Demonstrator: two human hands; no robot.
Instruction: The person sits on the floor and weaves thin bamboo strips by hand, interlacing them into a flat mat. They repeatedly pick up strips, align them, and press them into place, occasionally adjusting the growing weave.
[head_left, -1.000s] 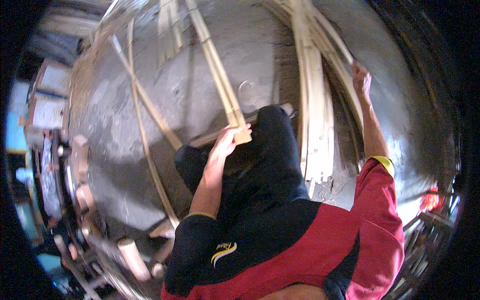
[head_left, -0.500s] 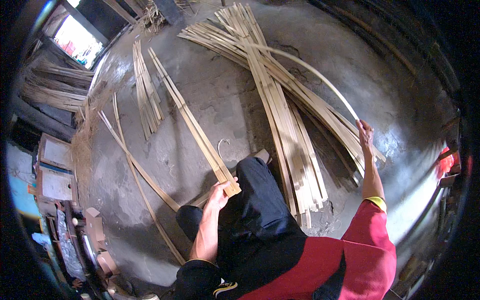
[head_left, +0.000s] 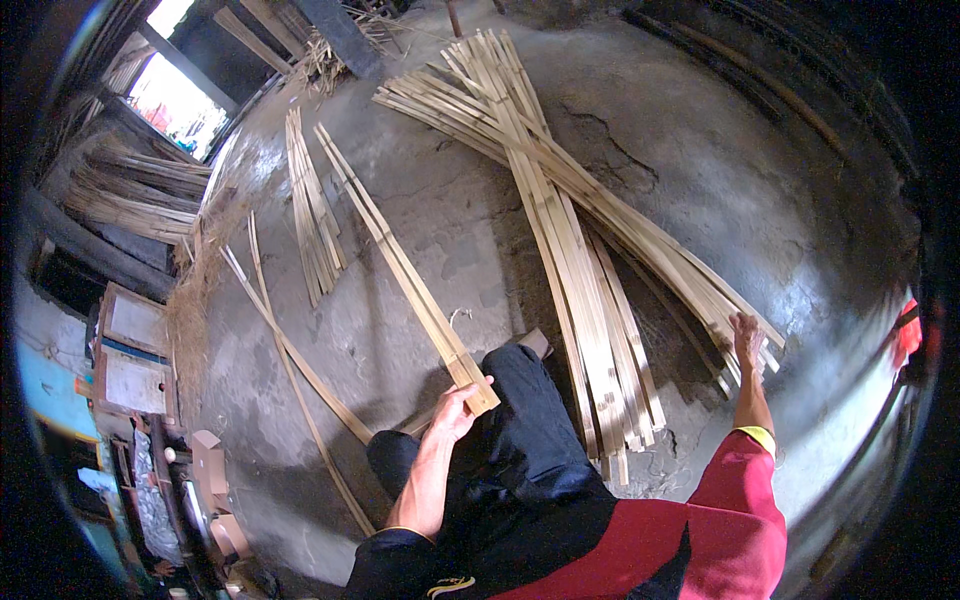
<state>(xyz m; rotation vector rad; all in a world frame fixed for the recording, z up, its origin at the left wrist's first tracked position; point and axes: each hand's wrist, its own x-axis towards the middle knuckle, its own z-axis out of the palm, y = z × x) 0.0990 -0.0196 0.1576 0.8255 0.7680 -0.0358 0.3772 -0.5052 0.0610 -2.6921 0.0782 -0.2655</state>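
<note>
My left hand (head_left: 455,410) is closed on the near end of a pair of long flat bamboo strips (head_left: 400,270), which run away up and to the left across the concrete floor. My right hand (head_left: 745,335) is stretched out to the right and rests on the near ends of a big fanned pile of bamboo strips (head_left: 570,230). Its fingers lie on the strip ends, and I cannot make out whether they grip one. My knee in dark trousers (head_left: 530,420) sits between the two hands.
A smaller bundle of strips (head_left: 310,200) lies at the left, with two long thin strips (head_left: 290,350) crossing near it. A small wooden block (head_left: 535,342) sits by my knee. Straw heaps (head_left: 130,190) and shelves with boxes (head_left: 130,350) line the left side.
My right hand held a long arched strip up half a second ago; now it is lower, on the pile's ends, and no arched strip shows. My left hand keeps its hold on the strip ends.
</note>
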